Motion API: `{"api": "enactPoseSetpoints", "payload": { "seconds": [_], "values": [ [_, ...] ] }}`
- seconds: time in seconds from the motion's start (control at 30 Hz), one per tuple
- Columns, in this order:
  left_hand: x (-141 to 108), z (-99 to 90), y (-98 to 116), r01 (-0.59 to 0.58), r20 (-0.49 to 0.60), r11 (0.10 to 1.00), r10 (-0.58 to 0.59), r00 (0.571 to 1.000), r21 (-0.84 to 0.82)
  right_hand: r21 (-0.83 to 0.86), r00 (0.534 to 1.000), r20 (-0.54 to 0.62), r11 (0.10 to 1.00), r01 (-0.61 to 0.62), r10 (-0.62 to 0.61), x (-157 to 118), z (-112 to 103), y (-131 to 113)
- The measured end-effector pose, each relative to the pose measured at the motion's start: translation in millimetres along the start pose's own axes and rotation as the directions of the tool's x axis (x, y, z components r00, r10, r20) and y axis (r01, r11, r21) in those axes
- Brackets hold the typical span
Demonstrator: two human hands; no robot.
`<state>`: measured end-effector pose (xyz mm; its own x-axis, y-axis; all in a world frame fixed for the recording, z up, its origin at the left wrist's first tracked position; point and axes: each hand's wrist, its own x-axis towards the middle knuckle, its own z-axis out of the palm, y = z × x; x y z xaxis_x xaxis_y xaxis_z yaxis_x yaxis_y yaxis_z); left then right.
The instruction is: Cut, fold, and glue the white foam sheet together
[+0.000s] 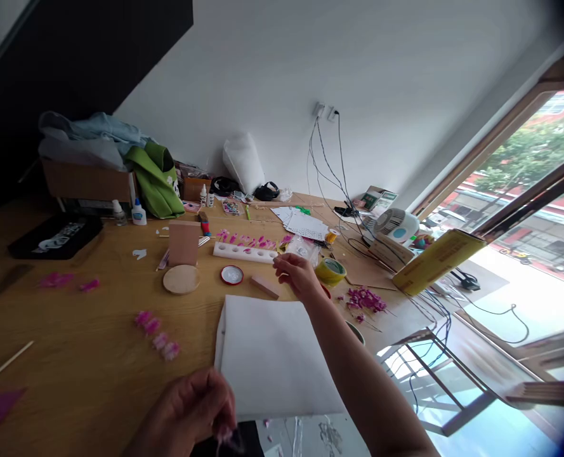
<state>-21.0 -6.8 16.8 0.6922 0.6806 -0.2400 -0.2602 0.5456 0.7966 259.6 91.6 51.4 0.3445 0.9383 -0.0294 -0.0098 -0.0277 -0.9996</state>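
My left hand (193,406) is low in the view, in front of the white paper's near left corner. Its fingers pinch a small blurred pinkish piece (225,437) whose kind I cannot make out. My right hand (297,273) reaches forward past the white paper (272,355), fingers pinched together at the right end of a white rack with holes (225,250). Whatever those fingertips hold, if anything, is too small to tell. Pink petals (262,242) lie along the back of the rack. Below the right hand is a small wooden block (264,287).
Pink flower clusters (158,336) lie left of the paper, and a purple-pink heap (366,299) sits on the right. Yellow tape (330,271), a round wooden disc (181,279), a red-rimmed lid (231,275) and a glue bottle (139,213) stand around. Cables (343,178) hang by the wall.
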Motion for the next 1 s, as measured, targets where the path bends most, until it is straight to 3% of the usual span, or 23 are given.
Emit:
{"api": "enactPoseSetpoints", "payload": {
  "seconds": [0.1, 0.2, 0.37, 0.57, 0.7, 0.87, 1.0],
  "values": [
    [14, 10.1, 17, -0.135, -0.064, 0.991, 0.135, 0.989, 0.016, 0.005, 0.987, 0.159, 1.000, 0.012, -0.012, -52, 15, -12],
    [30, 18.6, 24, -0.198, -0.123, 0.980, 0.199, 0.972, 0.016, -0.005, 0.947, 0.322, 1.000, 0.016, -0.014, -99, 27, -17],
    [40, 28.4, 20, -0.253, -0.111, 0.967, 0.251, 0.962, -0.011, -0.149, 0.903, 0.413, 0.987, -0.056, 0.113, -142, 34, -14],
    [32, 31.8, 12, -0.243, -0.091, 0.968, 0.248, 0.965, 0.055, -0.311, 0.883, 0.430, 0.949, -0.052, 0.189, -157, 31, -8],
    [31, 30.8, 10, -0.267, -0.138, 0.961, 0.275, 0.952, 0.074, -0.349, 0.843, 0.499, 0.937, -0.017, 0.201, -157, 23, -10],
    [30, 29.7, 10, -0.255, -0.119, 0.960, 0.268, 0.956, 0.116, -0.301, 0.892, 0.445, 0.951, 0.068, 0.077, -149, 18, -16],
    [28, 31.2, 9, -0.267, -0.118, 0.954, 0.283, 0.952, 0.134, -0.348, 0.872, 0.459, 0.938, 0.003, 0.168, -149, 22, -16]
  ]
}}
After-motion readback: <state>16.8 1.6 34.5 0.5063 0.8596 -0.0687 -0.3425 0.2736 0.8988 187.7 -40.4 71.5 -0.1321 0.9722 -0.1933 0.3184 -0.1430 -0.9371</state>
